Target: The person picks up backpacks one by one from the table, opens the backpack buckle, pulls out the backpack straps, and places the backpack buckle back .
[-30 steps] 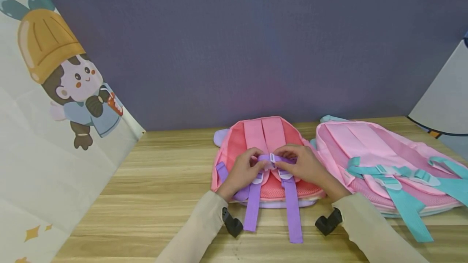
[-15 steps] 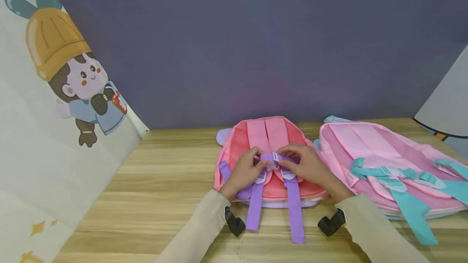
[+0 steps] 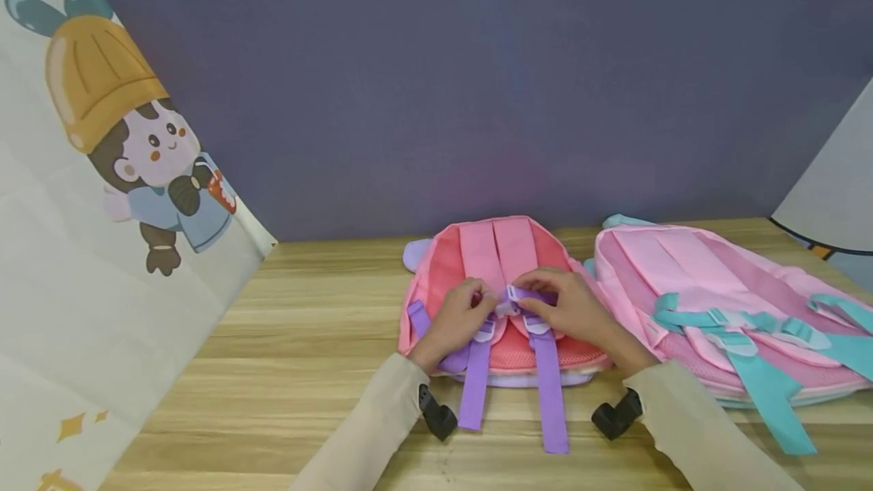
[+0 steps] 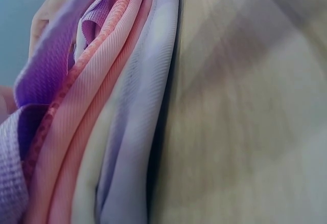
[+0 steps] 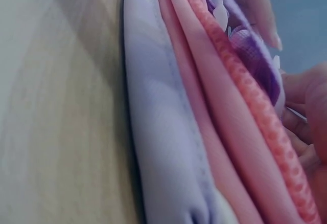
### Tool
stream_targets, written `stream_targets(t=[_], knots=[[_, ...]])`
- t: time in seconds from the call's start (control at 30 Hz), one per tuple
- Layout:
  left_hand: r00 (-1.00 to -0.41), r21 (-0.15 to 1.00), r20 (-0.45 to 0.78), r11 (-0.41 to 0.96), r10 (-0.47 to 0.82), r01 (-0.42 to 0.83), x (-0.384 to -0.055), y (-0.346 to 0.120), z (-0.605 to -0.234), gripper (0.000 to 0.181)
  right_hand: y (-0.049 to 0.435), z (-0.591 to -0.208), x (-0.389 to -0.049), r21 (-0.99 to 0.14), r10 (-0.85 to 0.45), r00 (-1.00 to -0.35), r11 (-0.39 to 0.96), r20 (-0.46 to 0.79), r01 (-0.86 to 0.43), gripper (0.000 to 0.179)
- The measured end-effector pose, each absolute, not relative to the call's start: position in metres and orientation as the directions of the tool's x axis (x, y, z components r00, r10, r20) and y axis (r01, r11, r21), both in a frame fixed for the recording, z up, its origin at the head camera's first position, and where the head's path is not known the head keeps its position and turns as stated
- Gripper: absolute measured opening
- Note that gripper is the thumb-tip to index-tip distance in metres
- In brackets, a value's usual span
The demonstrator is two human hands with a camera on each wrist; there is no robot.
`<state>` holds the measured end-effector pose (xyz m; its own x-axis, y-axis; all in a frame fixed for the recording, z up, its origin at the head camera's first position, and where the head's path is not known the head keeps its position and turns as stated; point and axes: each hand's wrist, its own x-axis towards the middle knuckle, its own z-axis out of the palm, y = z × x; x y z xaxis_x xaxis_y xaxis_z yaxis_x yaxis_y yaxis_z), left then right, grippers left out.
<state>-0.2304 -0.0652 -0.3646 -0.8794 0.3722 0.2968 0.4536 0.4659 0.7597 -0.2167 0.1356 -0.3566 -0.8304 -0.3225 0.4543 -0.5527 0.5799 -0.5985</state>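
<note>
A coral-pink backpack (image 3: 443, 267) lies with its shoulder-strap side up. Across its middle runs a purple chest strap (image 3: 542, 296) with a small white buckle (image 3: 513, 293). My right hand (image 3: 573, 305) pinches this strap just right of the buckle. On the other side, my left hand (image 3: 462, 318) has curled fingers, thumb and forefinger meeting at the strap's left part; little of the strap shows there. Two loose purple webbing tails (image 3: 551, 408) hang toward me from white adjusters. In the right wrist view, fingers (image 5: 314, 101) touch the purple webbing (image 5: 255, 55); the backpack's edge hides much.
A light-pink backpack (image 3: 682, 264) with teal straps (image 3: 767, 392) lies close on the right, against the coral one. Both rest on a wooden table (image 3: 293, 354). A dark wall panel (image 3: 436, 82) stands behind, and a printed white sheet (image 3: 54, 248) borders the left.
My left fingertips have slid right toward the buckle, and the strap length that showed left of it is now mostly covered. The right hand keeps its pinch, nearly still.
</note>
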Motion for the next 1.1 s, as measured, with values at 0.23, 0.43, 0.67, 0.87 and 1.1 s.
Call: stream_targets(t=[0.23, 0.43, 0.67, 0.87, 1.1], knots=[[-0.885, 0.757, 0.304, 0.474, 0.353, 0.449, -0.2292, -0.0651, -0.3622, 0.024, 0.1351, -0.3583, -0.2169, -0.574, -0.353, -0.813, 0.580, 0.462, -0.578, 0.023], [-0.890, 0.761, 0.316, 0.472, 0.330, 0.445, -0.2285, -0.0657, -0.3624, 0.022, 0.1344, -0.3588, -0.2161, -0.567, -0.358, -0.818, 0.594, 0.449, -0.571, 0.024], [-0.895, 0.764, 0.332, 0.471, 0.297, 0.440, -0.2295, -0.0664, -0.3630, 0.017, 0.1335, -0.3574, -0.2152, -0.566, -0.356, -0.825, 0.603, 0.440, -0.562, 0.023], [-0.911, 0.785, 0.309, 0.469, 0.272, 0.406, -0.2304, -0.0666, -0.3632, 0.013, 0.1332, -0.3571, -0.2149, -0.564, -0.350, -0.827, 0.609, 0.441, -0.558, 0.023], [-0.896, 0.768, 0.317, 0.469, 0.312, 0.435, -0.2292, -0.0670, -0.3630, 0.007, 0.1332, -0.3580, -0.2148, -0.561, -0.358, -0.819, 0.600, 0.449, -0.570, 0.023]])
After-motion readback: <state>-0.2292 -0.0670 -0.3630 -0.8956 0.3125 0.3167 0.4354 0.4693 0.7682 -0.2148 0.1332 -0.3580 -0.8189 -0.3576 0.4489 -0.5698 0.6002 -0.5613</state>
